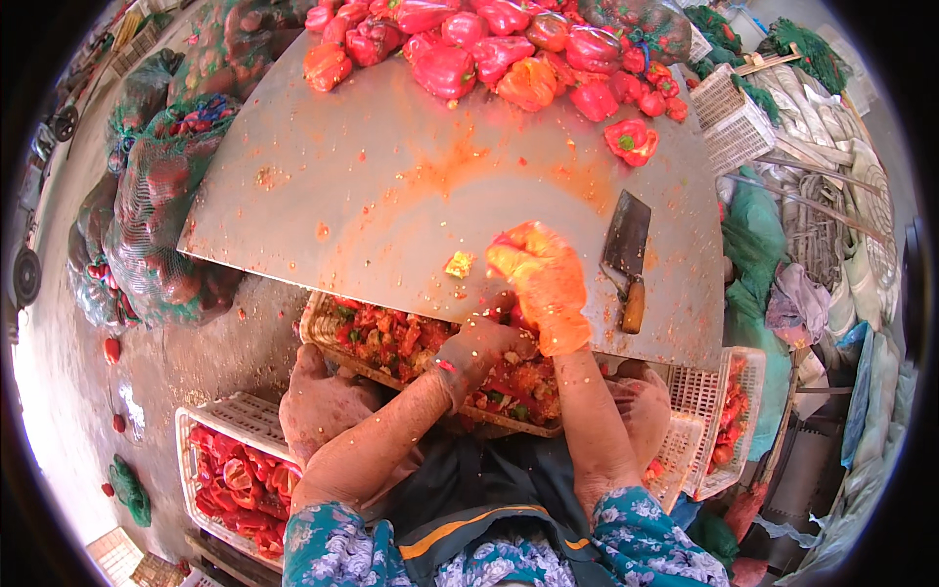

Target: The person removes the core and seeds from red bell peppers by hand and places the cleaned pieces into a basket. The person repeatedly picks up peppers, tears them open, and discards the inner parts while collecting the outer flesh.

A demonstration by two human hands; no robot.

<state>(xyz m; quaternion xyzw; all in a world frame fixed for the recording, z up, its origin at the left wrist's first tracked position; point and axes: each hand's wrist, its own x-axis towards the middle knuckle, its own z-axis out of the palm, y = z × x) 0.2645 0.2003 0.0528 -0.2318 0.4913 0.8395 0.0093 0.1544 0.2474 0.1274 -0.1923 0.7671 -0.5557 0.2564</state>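
Note:
My right hand point(543, 286), in an orange-stained glove, is raised over the near edge of the metal table point(308, 183). Its fingers are curled and blurred, so what they may hold is hidden. Just below it, my left hand point(488, 352) is at the table edge above a crate of pepper scraps point(392, 337). A red pepper point(517, 317) shows partly between the hands, against the left fingers. A yellowish pepper seed core point(459, 264) lies left of the glove. To the right rests a cleaver point(627, 242) with a wooden handle.
Whole red bell peppers point(469, 51) are heaped at the table's far side. One cut pepper point(631, 141) lies nearer. Crates of red pepper pieces stand at left point(238, 469) and right point(726, 418). Filled green mesh sacks point(161, 213) sit left of the table.

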